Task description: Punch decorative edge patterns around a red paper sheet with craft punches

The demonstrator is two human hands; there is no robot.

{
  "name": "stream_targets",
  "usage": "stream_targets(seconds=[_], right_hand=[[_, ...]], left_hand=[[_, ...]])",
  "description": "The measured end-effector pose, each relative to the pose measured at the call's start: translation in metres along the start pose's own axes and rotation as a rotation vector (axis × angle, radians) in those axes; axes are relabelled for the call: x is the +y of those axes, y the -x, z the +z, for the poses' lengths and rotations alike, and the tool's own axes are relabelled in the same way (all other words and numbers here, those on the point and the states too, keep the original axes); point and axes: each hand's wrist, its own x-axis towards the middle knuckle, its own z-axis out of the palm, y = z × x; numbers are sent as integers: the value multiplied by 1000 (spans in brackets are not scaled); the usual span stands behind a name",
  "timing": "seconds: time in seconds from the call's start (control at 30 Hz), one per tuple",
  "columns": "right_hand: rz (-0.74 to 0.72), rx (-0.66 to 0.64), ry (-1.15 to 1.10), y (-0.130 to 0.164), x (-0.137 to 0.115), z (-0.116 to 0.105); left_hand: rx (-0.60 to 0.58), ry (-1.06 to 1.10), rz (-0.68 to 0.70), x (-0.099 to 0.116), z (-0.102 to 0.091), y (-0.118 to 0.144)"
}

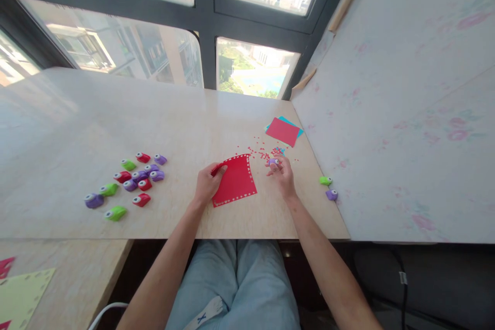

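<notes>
Red sheet (235, 180) flat, tilted | left hand (207, 183) pinches corner | right hand (281, 171) holds punch (274, 162)

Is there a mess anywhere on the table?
Yes, a small one. Tiny red paper bits lie scattered on the table just beyond the red sheet, near the right hand, which holds a small purple punch. The left hand holds the sheet's left edge, and its borders are full of punched holes.

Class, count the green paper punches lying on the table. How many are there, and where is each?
4. Three sit in the cluster at left: one at the back, one at mid-left, one nearest the table edge. The fourth lies by the right wall. None seems hidden.
</notes>
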Motion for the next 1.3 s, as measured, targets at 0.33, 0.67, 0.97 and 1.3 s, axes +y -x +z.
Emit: stream_targets(seconds=[0.33, 0.67, 0.97, 1.3], right_hand=[[-249, 113, 335, -9, -5, 9], [176, 106, -30, -2, -4, 2], [200, 70, -153, -2, 1, 6], [195, 109, -131, 1, 5, 8]], left_hand=[[12, -21, -20, -1, 0, 1], [11, 3, -29, 0, 0, 2], [-21, 6, 0, -2, -1, 1], [-21, -9, 8, -3, 0, 1]])
